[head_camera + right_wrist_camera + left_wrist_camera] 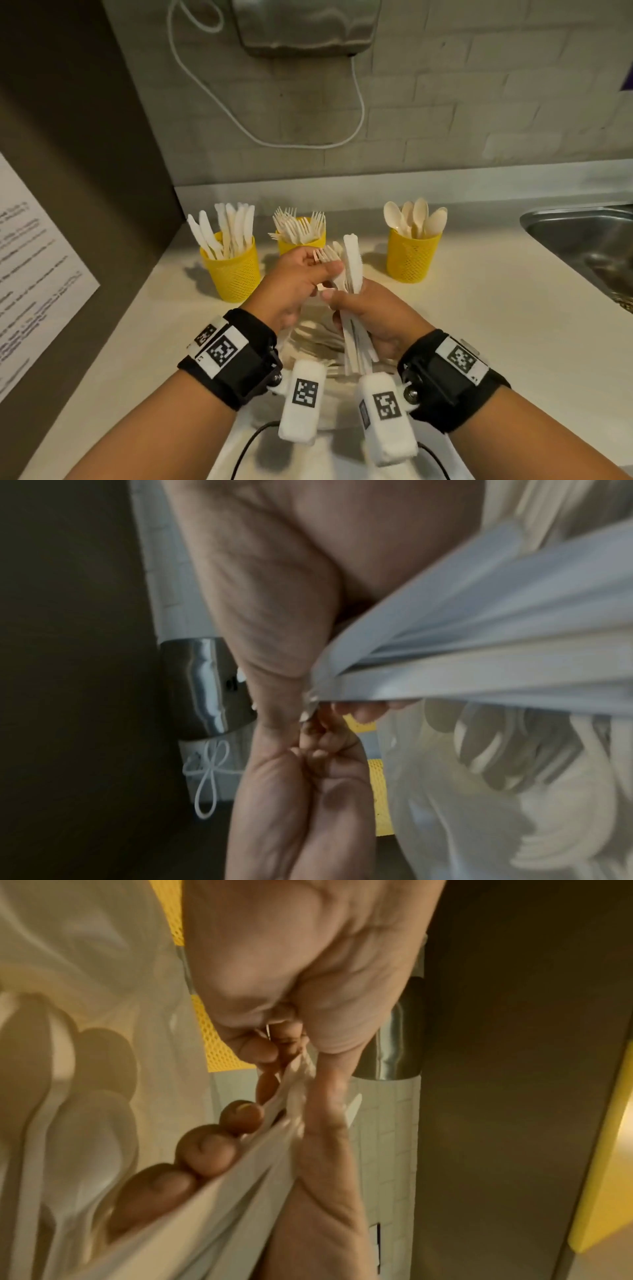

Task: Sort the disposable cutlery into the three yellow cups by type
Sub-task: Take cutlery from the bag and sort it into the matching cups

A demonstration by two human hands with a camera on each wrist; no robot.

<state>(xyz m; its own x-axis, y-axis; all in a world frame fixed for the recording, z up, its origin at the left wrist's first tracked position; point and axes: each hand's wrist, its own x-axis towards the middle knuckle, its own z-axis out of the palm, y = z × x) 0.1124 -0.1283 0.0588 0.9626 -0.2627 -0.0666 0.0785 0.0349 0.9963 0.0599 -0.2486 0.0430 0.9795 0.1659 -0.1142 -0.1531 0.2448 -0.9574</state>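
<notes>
Three yellow mesh cups stand at the back of the counter: the left cup (234, 274) holds knives, the middle cup (301, 241) forks, the right cup (412, 257) spoons. My left hand (305, 274) is in front of the middle cup and pinches a few white forks (327, 254), tines pointing right. My right hand (359, 310) grips an upright bundle of white knives (352, 267), touching the left hand. In the right wrist view that bundle (479, 642) crosses my palm. Below both hands lies a white plastic bag (318, 342) of mixed cutlery, with spoons (92, 1123) showing inside.
A steel sink (582, 236) is set into the counter at the right. A metal box (308, 27) with a white cord (359, 113) hangs on the tiled wall. A dark panel with a paper notice (34, 274) bounds the left side.
</notes>
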